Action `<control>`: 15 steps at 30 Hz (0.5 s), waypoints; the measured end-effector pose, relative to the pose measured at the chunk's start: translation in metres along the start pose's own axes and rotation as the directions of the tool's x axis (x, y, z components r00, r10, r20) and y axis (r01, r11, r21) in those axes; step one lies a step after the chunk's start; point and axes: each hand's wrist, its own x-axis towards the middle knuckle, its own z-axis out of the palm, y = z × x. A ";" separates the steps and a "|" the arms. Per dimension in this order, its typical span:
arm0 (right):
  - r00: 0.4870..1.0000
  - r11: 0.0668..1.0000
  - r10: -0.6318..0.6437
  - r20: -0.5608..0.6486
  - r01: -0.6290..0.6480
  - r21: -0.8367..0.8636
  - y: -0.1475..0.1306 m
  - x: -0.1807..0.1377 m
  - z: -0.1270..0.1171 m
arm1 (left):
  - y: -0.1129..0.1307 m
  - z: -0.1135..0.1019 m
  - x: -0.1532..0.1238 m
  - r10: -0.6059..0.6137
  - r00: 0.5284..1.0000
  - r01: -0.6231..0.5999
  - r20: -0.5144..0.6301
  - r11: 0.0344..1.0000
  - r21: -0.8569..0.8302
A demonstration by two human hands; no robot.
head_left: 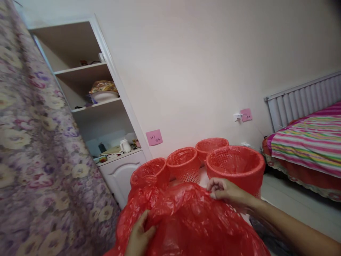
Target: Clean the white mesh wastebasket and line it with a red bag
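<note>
Grip: our left hand (pixel 138 236) and right hand (pixel 225 190) pinch the crinkled red plastic bag (pixel 191 220), spreading it.
Beyond, 12 o'clock: four red mesh plastic baskets (pixel 236 165).

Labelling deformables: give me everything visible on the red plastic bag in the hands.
The red plastic bag is thin, glossy, translucent film, crumpled and billowed into a wide mound at the bottom of the view, its lower part cut off. The left hand grips its near left side; the right hand pinches its far upper edge. Behind, it overlaps the nearest red basket.
</note>
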 end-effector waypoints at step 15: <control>0.943 0.979 -0.009 0.333 -0.059 0.193 -0.009 0.003 0.009 | 0.024 0.015 -0.014 -0.223 0.866 0.447 0.447 0.746 -0.494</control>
